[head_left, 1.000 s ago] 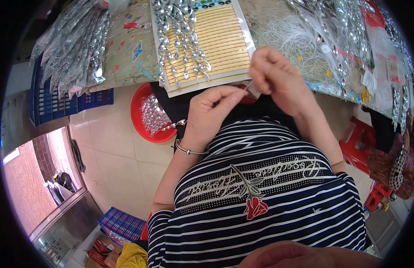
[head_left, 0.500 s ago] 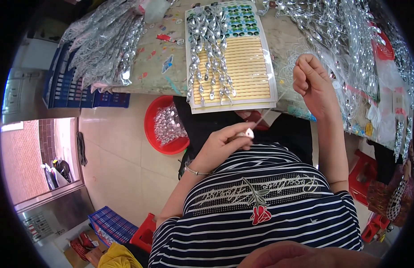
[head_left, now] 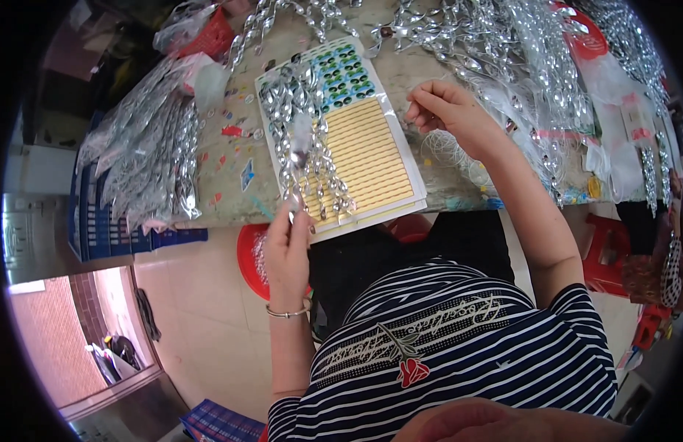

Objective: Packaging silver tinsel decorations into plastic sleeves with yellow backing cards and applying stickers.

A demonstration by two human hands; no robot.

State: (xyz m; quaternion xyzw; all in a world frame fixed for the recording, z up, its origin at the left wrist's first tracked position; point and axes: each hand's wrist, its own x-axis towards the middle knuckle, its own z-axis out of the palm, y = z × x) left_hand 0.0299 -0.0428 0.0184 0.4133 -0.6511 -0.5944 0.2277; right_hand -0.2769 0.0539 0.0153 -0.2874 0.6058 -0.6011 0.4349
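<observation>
My left hand (head_left: 288, 247), with a bangle at the wrist, reaches up to the front left edge of a stack of sticker sheets (head_left: 371, 158). Its fingers pinch the lower end of a shiny silver twisted strip (head_left: 295, 205), which is smeared by motion. Other silver twisted strips (head_left: 312, 96) lie over the left side of the sheets, beside rows of green and blue oval stickers (head_left: 349, 74). My right hand (head_left: 453, 118) hovers right of the sheets with thumb and fingers pressed together. What it pinches, if anything, is too small to see. Loose white thread (head_left: 448, 151) lies beneath it.
Bundles of silver strips in clear bags (head_left: 146, 147) fill the table's left, partly over a blue crate (head_left: 98, 217). More silver strands (head_left: 533, 66) cover the right. Below the table's edge stands a red basin (head_left: 249, 261) of small shiny pieces. A red stool (head_left: 607, 250) stands right.
My left hand has moved from near my lap up and left to the sheets' front edge. My right hand has shifted left. The view has turned, and the thread between the hands no longer shows.
</observation>
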